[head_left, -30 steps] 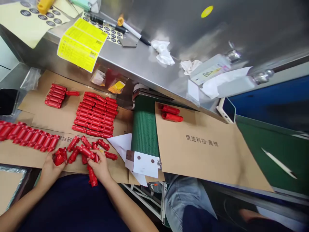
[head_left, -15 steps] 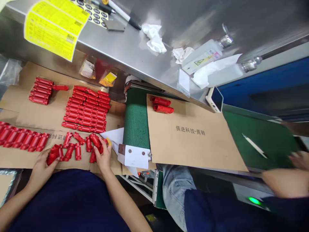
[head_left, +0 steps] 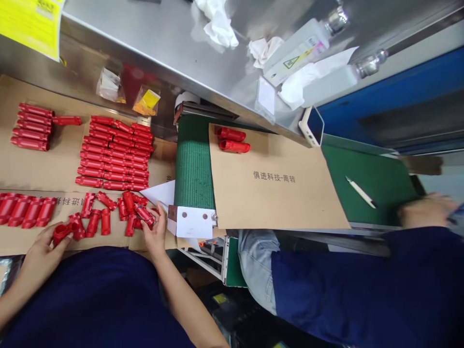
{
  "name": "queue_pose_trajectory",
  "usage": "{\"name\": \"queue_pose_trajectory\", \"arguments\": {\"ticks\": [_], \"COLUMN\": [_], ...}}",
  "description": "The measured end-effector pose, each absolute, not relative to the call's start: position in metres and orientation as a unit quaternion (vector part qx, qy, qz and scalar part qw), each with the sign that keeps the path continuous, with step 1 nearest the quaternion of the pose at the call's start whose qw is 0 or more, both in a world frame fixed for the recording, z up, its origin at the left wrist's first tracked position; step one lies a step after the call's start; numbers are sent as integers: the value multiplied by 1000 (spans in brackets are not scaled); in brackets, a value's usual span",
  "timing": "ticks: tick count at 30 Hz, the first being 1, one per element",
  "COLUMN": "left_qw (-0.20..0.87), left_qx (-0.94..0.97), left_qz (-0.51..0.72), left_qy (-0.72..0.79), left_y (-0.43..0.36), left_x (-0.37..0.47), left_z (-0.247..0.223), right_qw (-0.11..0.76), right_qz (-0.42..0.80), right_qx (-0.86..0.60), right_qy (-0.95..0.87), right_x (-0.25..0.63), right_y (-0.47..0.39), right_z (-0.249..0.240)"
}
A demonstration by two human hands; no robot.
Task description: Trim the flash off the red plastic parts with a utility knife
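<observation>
My left hand [head_left: 46,249] is closed on a red plastic sleeve [head_left: 60,233], its hollow end facing up, close to another red sleeve lying beside it. My right hand [head_left: 155,232] pinches a second red sleeve [head_left: 144,214] between thumb and fingers, tilted over a small pile. Several loose red sleeves [head_left: 105,221] lie at odd angles on the cardboard between the two hands. Behind them is a tight block of red sleeves in rows [head_left: 116,162]. A line of larger-looking red sleeves [head_left: 32,211] stretches along the left.
A small stack of red sleeves [head_left: 32,126] lies at far left. To the right, a green conveyor belt [head_left: 194,164] carries a cardboard sheet [head_left: 282,203] with two red sleeves [head_left: 234,140]. A co-worker's arm [head_left: 362,280] reaches over the belt near a white pen [head_left: 360,192]. A metal shelf [head_left: 152,38] overhangs.
The view has shifted, so the scene sits further left and higher. The sleeve in my left hand now shows its open end. My right hand now holds one sleeve clearly above the pile.
</observation>
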State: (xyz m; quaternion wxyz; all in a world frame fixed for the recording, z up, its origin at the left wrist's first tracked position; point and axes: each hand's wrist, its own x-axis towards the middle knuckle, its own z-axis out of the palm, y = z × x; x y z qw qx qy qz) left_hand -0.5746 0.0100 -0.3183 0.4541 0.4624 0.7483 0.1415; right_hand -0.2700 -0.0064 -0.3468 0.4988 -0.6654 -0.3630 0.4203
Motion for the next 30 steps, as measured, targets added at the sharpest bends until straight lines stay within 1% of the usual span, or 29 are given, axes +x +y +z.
{"name": "queue_pose_trajectory", "arguments": {"ticks": [3, 5, 8, 10, 12, 17, 20, 23, 27, 30], "left_qw": [524, 546, 564, 573, 575, 591, 638, 694, 738, 747], "left_qx": [366, 313, 251, 225, 206, 139, 78, 16, -47, -69], "left_qz": [187, 224, 278, 309, 337, 416, 451, 452, 438, 436], "left_qy": [746, 744, 736, 725, 716, 677, 619, 561, 511, 497], "left_y": [10, 12, 14, 14, 13, 12, 16, 21, 26, 28], "left_x": [-570, -566, -561, -560, -559, -560, -565, -575, -587, -591], "left_z": [-314, -310, -306, -305, -304, -301, -298, -296, -297, -300], "right_qw": [517, 519, 480, 426, 365, 189, 76, -20, -115, -149], "right_qz": [439, 462, 543, 592, 598, 483, 430, 402, 380, 383], "right_qx": [-654, -651, -632, -623, -643, -748, -773, -777, -767, -757], "right_qy": [-334, -304, -275, -284, -310, -414, -461, -484, -504, -507], "right_x": [-271, -274, -281, -287, -292, -306, -320, -334, -350, -350], "right_y": [-7, -7, -11, -10, -2, 42, 62, 75, 87, 91], "right_z": [-341, -333, -317, -306, -300, -299, -299, -299, -299, -296]}}
